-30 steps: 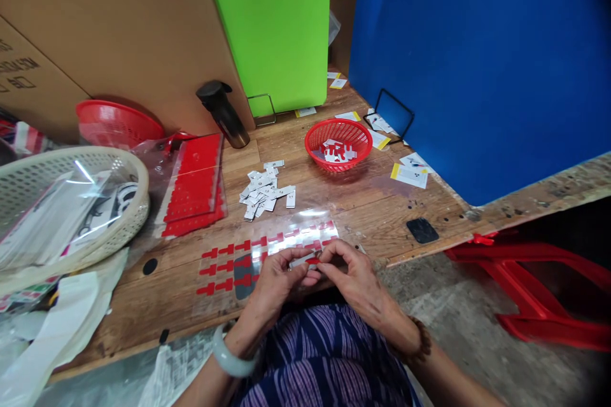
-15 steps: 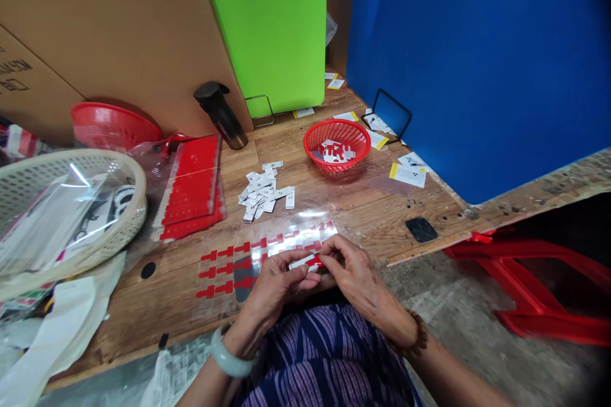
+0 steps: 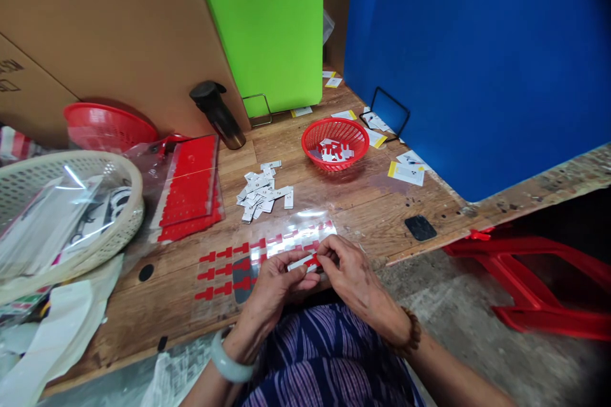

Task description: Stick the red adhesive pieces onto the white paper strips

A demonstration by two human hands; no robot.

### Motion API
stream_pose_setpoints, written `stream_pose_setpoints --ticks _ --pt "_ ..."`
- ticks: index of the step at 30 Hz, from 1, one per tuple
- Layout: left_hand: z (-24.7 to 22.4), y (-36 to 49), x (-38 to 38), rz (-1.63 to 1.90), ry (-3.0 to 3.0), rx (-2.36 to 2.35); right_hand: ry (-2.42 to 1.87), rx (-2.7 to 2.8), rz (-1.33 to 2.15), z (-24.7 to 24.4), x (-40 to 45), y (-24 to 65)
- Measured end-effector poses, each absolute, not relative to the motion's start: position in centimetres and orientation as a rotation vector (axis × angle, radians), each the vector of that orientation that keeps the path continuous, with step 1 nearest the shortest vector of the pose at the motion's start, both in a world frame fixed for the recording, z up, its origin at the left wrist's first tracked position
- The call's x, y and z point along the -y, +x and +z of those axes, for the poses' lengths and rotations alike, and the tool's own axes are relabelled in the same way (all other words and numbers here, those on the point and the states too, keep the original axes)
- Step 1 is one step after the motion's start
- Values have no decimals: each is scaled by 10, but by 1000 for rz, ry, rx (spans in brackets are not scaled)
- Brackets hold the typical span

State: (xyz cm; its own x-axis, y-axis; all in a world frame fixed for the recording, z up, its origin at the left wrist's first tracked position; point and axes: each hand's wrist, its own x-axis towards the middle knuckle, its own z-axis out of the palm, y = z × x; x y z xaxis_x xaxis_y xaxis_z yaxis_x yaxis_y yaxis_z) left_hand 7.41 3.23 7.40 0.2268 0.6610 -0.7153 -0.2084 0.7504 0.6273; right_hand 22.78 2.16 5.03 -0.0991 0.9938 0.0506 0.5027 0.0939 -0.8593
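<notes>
Our left hand, wrist angled inward, pinches a flat white strip; our right hand, fingers curled, grips the red piece at its end. Beside the left hand, a clear, glossy sheet with red T-shapes covers the wood-grained surface; beyond it lie thin white tags, and beyond the right hand stands a round, openwork red basket.

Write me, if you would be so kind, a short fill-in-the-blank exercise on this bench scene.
1. The left hand holds a white strip whose end near the right hand is coloured ____.
2. A brown beaded bracelet circles the ____ wrist.
3. The bright upright panel between the cardboard and the blue panel is coloured ____.

Missing words: red; right; green.
</notes>
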Motion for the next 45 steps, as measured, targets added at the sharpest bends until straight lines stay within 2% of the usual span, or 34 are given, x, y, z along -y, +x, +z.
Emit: stream_pose_setpoints --ticks 10,16,30,36,40,45 --pt "78 76 -30 636 508 -1277 -1500 1717 950 55 -22 230" --pt "76 74 -31 648 482 -1274 -1527 1498 934 50 -31 238" --pt "68 78 -33 729 512 -1130 -1286 1224 1838 45 -50 236" --pt "59 74 -41 765 559 -1146 -1230 1209 2040 51 -62 238" --pt "51 69 -46 890 528 -1147 -1237 1215 1955 58 -88 247" --pt "39 59 -49 989 453 -1179 -1049 765 1470 80 -137 263"
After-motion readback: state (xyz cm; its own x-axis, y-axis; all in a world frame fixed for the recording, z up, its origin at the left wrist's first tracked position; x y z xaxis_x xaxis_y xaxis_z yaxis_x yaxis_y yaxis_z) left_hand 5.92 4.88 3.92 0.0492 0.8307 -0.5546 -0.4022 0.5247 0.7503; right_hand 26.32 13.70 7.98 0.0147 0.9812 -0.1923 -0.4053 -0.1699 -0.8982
